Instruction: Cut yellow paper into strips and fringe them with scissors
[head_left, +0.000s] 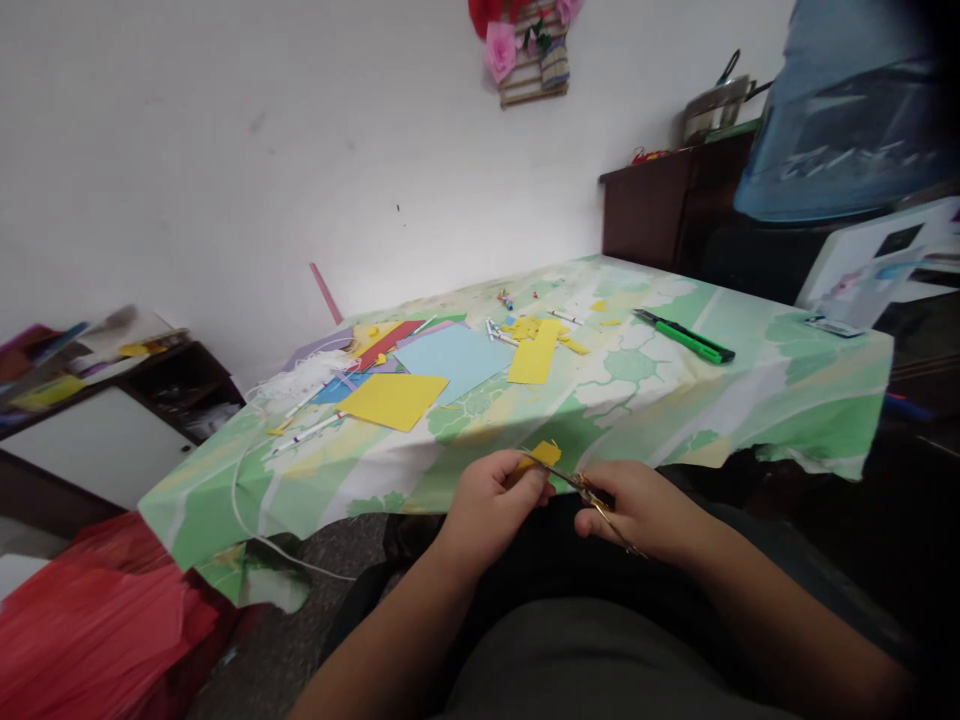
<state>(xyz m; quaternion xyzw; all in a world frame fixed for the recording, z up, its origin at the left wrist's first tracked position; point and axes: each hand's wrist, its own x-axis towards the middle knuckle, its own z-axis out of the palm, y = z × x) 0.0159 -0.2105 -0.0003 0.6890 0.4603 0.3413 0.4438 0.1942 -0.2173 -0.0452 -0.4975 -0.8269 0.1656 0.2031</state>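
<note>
In front of my lap, my left hand pinches a small piece of yellow paper between thumb and fingers. My right hand is closed on a pair of gold-handled scissors, their blades pointing left against the yellow paper. Whether the blades are apart is too small to tell. Beyond my hands, a large yellow sheet and a yellow strip lie on the table, with yellow scraps behind the strip.
A green utility knife lies at the right on the patterned tablecloth. Light blue paper, a red sheet, white string and markers spread over the left half. The cloth's near edge hangs close to my hands.
</note>
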